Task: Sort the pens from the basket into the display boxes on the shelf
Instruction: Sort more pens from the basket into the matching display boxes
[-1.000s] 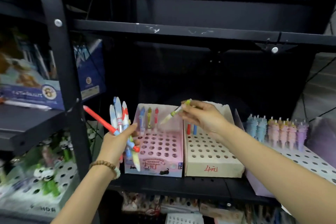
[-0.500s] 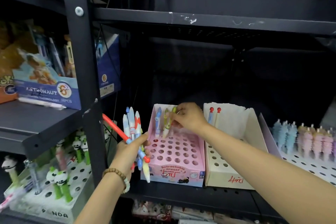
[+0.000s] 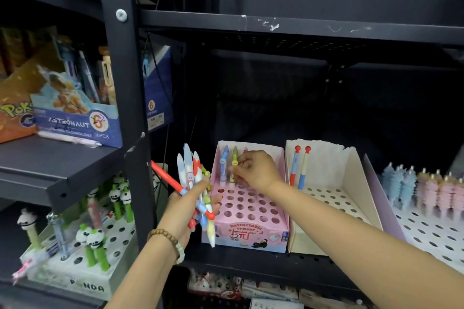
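Pinching a yellow-green pen (image 3: 234,167) between thumb and fingertips, the right hand (image 3: 257,170) reaches over the far row of holes in the pink display box (image 3: 248,229). The pen stands roughly upright, just right of a blue pen (image 3: 224,162) seated in the same row. Whether its tip sits in a hole I cannot tell, since the fingers cover its lower part. A red pen top (image 3: 245,150) peeks out behind the knuckles.

The left hand (image 3: 187,208), with a bead bracelet (image 3: 167,236) on the wrist, is curled round a bundle of pens (image 3: 192,173), held just left of the pink box. White, blue and green barrels fan upward, and a red pen (image 3: 165,178) juts out to the left.

The pink box stands on the black shelf (image 3: 251,262), touching a cream display box (image 3: 334,178) on its right. In that box two red-capped pens (image 3: 294,170) stand in the far row. Farther right, a white perforated tray (image 3: 431,233) carries rows of pastel blue and pink pens (image 3: 431,190). At the lower left, panda-topped pens (image 3: 96,236) stand in another white tray, and an Astronaut box (image 3: 75,123) sits on the shelf above them.
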Available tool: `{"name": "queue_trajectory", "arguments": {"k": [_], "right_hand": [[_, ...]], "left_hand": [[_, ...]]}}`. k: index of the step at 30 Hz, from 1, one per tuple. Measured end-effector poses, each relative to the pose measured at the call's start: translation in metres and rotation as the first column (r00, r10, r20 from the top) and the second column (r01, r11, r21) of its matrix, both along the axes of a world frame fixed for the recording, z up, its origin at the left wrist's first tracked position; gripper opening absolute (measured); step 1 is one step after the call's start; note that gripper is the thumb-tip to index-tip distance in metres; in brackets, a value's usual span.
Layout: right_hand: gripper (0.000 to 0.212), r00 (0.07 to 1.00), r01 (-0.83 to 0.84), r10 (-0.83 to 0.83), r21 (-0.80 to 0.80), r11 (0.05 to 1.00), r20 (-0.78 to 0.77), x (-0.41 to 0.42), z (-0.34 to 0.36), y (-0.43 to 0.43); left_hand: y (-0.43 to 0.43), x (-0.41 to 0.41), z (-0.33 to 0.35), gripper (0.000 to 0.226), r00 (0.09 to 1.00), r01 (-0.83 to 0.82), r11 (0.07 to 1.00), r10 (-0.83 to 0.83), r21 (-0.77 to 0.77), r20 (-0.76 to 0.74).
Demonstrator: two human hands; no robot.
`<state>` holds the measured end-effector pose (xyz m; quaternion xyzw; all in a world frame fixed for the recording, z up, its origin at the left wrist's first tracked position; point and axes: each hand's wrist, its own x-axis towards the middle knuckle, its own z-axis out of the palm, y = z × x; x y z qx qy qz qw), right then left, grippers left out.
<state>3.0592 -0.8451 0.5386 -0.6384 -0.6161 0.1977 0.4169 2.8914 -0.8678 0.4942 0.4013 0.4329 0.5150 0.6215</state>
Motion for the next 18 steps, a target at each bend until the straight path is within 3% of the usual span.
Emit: {"name": "queue_trajectory", "arguments": {"k": [4,8,13,18], "right_hand": [[0.016,0.982,-0.080,0.084,0.033,0.996,-0.171,0.001,0.008,-0.034],[0.026,0.907,-0.291,0.245,-0.089,0.953,-0.344,0.000,0.009,-0.063],[0.039,0.874,-0.354,0.258,-0.175,0.919,-0.413,0.014,0.024,-0.061],[0.026,0.806,-0.394,0.252,-0.167,0.904,-0.535,0.018,0.026,-0.055]], "left_hand": [[-0.004,0.004,0.008,0.026,0.998,0.002,0.998,-0.005,0.057,0.055],[-0.010,0.020,0.020,0.038,0.996,0.025,0.998,-0.031,0.064,0.086],[-0.022,0.034,0.026,0.051,0.979,0.201,0.979,-0.200,0.043,-0.025],[-0.018,0.032,0.028,0.049,0.972,0.234,0.971,-0.232,0.050,-0.035]]}}
